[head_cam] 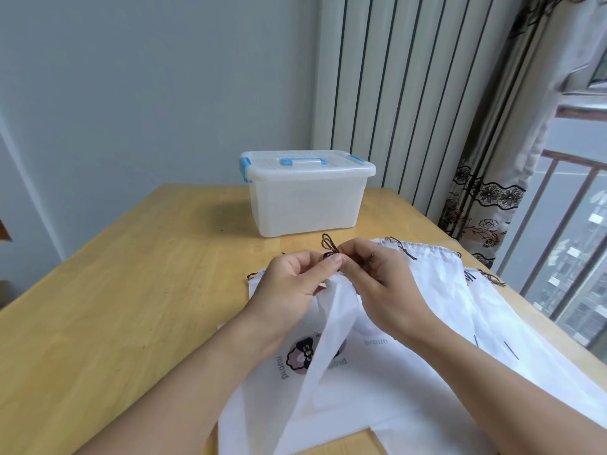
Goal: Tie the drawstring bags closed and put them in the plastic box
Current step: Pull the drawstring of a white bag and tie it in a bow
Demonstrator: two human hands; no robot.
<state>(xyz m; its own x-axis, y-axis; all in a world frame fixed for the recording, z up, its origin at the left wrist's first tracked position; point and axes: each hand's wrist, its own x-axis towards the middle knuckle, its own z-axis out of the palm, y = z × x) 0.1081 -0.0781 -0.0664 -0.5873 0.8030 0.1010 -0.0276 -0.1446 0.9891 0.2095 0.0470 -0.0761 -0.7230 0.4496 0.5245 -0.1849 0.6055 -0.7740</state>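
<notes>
A white drawstring bag (331, 339) is lifted by its gathered neck above the wooden table (131, 290). My left hand (295, 280) and my right hand (374, 270) both pinch its dark brown drawstring (329, 246), which forms loops just above my fingertips. Under it lies another white bag (361, 372) with a dark cartoon print and brown lettering. More white bags (460, 290) lie to the right, with brown cords at their tops. The translucent plastic box (305, 198), lid shut with blue clips and handle, stands at the far side of the table.
A radiator with vertical ribs stands behind the box. A patterned curtain (486, 208) and a window with railing lie to the right, close to the table's right edge. Bare tabletop stretches to the left of the bags.
</notes>
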